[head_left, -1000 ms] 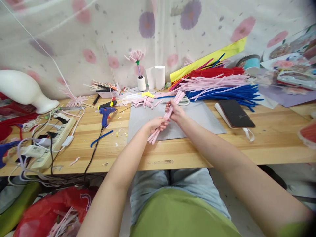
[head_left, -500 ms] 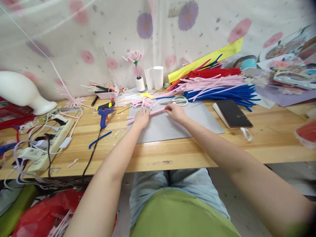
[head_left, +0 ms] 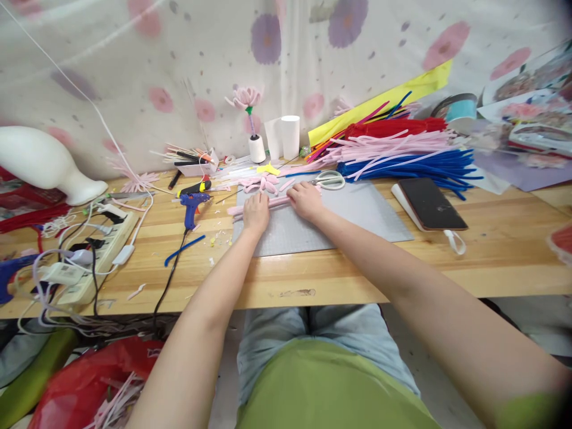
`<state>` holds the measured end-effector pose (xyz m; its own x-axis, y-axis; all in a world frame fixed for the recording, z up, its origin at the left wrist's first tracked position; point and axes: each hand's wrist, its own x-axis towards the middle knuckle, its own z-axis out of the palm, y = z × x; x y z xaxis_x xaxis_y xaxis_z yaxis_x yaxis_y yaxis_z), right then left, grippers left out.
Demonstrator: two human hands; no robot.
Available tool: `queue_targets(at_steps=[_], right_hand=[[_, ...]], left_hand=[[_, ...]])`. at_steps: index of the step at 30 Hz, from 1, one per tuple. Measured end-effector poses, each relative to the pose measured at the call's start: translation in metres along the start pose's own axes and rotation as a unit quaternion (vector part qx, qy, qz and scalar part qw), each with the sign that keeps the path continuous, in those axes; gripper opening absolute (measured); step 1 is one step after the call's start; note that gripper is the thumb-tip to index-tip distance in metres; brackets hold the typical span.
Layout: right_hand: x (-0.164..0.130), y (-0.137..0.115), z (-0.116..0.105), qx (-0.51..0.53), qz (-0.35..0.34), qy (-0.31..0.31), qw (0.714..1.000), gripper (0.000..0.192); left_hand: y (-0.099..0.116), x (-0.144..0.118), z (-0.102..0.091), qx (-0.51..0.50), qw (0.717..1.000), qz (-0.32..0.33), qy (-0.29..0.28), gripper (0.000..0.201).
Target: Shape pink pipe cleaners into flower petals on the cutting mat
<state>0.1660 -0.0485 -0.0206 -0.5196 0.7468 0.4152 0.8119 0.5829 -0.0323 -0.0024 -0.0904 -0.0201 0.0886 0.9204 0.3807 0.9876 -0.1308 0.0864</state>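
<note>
Several pink pipe cleaners (head_left: 279,201) lie side by side across a grey cutting mat (head_left: 357,217). My left hand (head_left: 257,210) is closed over them near their left end, which sticks out past my fingers. Farther right, my right hand (head_left: 305,200) is closed on the same bundle, its fingers bent over the strands. Both palms hide part of the bundle. Just behind my hands are looped pink pipe-cleaner petals (head_left: 259,182). A pair of scissors (head_left: 330,180) with pale handles rests at the mat's back edge, beyond my right hand.
Left of the mat lie a blue glue gun (head_left: 192,208) and a blue pipe cleaner (head_left: 184,250). A power strip (head_left: 105,256) with tangled cables sits farther left. Blue pipe cleaners (head_left: 411,170) are heaped behind right, near a phone (head_left: 432,204). A pink flower (head_left: 246,97) stands at the back.
My right hand has slid left along the pink bundle, closer to my left hand, and now lies flatter over it. My left hand stays on the bundle. The view has shifted slightly.
</note>
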Motion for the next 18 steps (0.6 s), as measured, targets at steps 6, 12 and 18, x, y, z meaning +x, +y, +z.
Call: queue_targets(at_steps=[6, 12, 18], right_hand=[[0.007, -0.006, -0.018, 0.017, 0.050, 0.078, 0.996, 0.027], [0.013, 0.000, -0.034, 0.040, 0.065, 0.127, 0.989, 0.029], [0.007, 0.011, -0.032, 0.051, 0.043, 0.069, 0.995, 0.026]], left_hand=[[0.006, 0.007, -0.015, -0.003, 0.997, 0.005, 0.079, 0.037], [0.019, 0.014, -0.037, -0.040, 0.997, 0.005, 0.065, 0.039], [0.013, 0.016, -0.032, -0.054, 0.998, 0.024, 0.005, 0.034]])
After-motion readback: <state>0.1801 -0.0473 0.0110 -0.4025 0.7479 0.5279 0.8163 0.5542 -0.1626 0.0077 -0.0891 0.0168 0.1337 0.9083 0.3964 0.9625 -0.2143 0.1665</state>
